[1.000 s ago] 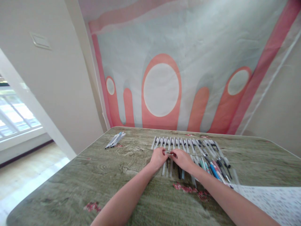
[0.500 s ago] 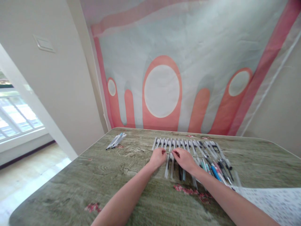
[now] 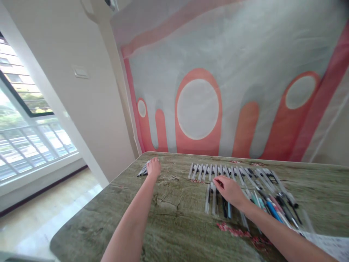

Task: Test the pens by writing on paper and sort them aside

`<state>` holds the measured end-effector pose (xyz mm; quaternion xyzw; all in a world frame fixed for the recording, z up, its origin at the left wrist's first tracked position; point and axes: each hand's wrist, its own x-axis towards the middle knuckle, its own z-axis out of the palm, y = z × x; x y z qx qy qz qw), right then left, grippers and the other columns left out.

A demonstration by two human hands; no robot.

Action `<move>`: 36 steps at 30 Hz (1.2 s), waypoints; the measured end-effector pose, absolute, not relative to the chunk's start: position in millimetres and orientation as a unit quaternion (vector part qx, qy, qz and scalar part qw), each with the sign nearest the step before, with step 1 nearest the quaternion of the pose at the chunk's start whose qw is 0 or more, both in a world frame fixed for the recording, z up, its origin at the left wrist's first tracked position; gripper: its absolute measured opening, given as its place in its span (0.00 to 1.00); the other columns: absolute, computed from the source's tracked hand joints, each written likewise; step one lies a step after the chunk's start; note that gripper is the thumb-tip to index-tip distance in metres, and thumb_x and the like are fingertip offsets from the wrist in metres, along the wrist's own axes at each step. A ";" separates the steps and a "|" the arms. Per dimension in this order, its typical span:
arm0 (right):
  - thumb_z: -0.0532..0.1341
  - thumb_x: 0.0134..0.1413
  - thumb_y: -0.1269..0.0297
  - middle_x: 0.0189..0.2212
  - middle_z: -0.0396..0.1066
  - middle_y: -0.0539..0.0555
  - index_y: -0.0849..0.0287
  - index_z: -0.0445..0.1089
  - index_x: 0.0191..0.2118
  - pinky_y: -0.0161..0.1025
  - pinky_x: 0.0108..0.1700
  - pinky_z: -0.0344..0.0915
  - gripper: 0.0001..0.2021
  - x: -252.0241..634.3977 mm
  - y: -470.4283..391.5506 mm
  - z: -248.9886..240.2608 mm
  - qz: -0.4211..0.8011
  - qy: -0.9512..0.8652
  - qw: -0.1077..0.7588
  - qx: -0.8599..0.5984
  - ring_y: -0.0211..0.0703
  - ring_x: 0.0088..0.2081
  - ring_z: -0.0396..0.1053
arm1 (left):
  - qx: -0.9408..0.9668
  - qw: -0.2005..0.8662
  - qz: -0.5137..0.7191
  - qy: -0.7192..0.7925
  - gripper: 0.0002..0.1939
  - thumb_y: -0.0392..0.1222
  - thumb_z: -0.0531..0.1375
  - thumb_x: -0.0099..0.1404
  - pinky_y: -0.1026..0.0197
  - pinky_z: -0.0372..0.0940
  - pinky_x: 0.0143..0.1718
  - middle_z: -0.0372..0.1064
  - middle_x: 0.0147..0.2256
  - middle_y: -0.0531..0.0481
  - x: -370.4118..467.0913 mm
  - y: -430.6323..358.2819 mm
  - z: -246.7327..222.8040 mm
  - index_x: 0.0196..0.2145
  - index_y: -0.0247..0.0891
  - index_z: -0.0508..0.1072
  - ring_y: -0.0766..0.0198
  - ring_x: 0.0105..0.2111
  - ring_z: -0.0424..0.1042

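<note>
My left hand (image 3: pixel 154 167) is at the far left of the table, beside a small pile of slim white pens (image 3: pixel 143 169) with dark tips. Its back faces me and hides the fingertips, so I cannot see whether it holds a pen. My right hand (image 3: pixel 230 189) rests over the top of the front row of clear pens (image 3: pixel 209 198), thumb and forefinger pinched together. Whatever may be in that pinch is too small to make out. Behind it runs a longer row of clear capped pens (image 3: pixel 203 171), laid side by side.
To the right of my right hand lie mixed pens, among them a thick blue pen (image 3: pixel 274 211). A printed sheet of paper (image 3: pixel 329 243) is at the right front. The wood-patterned table (image 3: pixel 174 233) meets a wall with a pink and grey hanging (image 3: pixel 199 145).
My left hand has moved from beside my right hand out to the pen pile at the far left. My right hand stays by the front row. The view has turned left.
</note>
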<state>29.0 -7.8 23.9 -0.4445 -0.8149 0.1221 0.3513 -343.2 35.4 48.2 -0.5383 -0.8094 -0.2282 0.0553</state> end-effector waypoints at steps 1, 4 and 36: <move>0.47 0.53 0.61 0.28 0.69 0.52 0.57 0.68 0.31 0.35 0.34 0.58 0.13 28.5 -7.6 23.3 0.125 -0.816 0.351 -0.443 0.40 0.30 0.65 | -0.530 0.068 -0.214 -0.818 0.23 0.42 0.51 0.59 0.47 0.44 0.52 0.52 0.54 0.38 -355.7 35.0 45.0 0.52 0.37 0.57 0.52 0.55 0.48; 0.48 0.53 0.61 0.28 0.69 0.52 0.57 0.68 0.31 0.35 0.34 0.58 0.13 27.7 -6.7 21.0 0.129 -0.818 0.348 -0.439 0.40 0.30 0.65 | -0.482 0.075 -0.105 -0.867 0.24 0.48 0.45 0.62 0.43 0.45 0.50 0.47 0.57 0.41 -385.1 36.5 33.0 0.55 0.43 0.52 0.49 0.55 0.47; 0.49 0.52 0.63 0.28 0.69 0.52 0.58 0.69 0.31 0.36 0.36 0.59 0.12 30.9 -2.9 20.9 0.146 -0.817 0.347 -0.436 0.40 0.30 0.65 | -0.564 0.121 -0.100 -0.811 0.16 0.51 0.52 0.57 0.57 0.55 0.41 0.65 0.39 0.41 -296.3 34.6 12.2 0.37 0.38 0.67 0.55 0.42 0.63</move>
